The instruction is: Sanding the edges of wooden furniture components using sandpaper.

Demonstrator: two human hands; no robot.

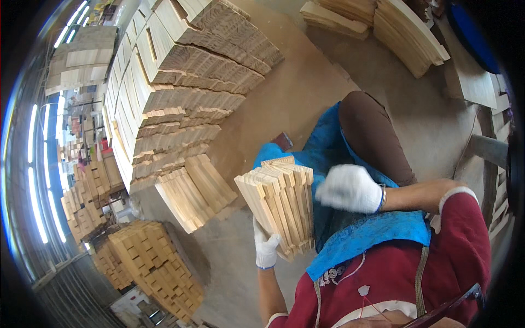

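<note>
A bundle of pale wooden slats point(281, 205), several pieces pressed side by side with stepped ends, stands tilted in front of my body. My left hand point(267, 249), in a white knit glove, is closed round its lower left side; the thumb shows and the other fingers go out of sight behind the wood. My right hand point(350, 188), also white-gloved and slightly blurred, is curled like a fist just right of the bundle, apart from it. Nothing shows in that hand. A blue apron point(366, 235) covers my lap beneath both hands.
A tall stack of light wooden blocks point(186, 71) rises at the upper left, with a smaller pile of slats point(197, 191) at its foot. More stacked wood point(156, 265) stands lower left. Curved wooden pieces point(407, 35) lie at the upper right, near a grey post point(488, 150).
</note>
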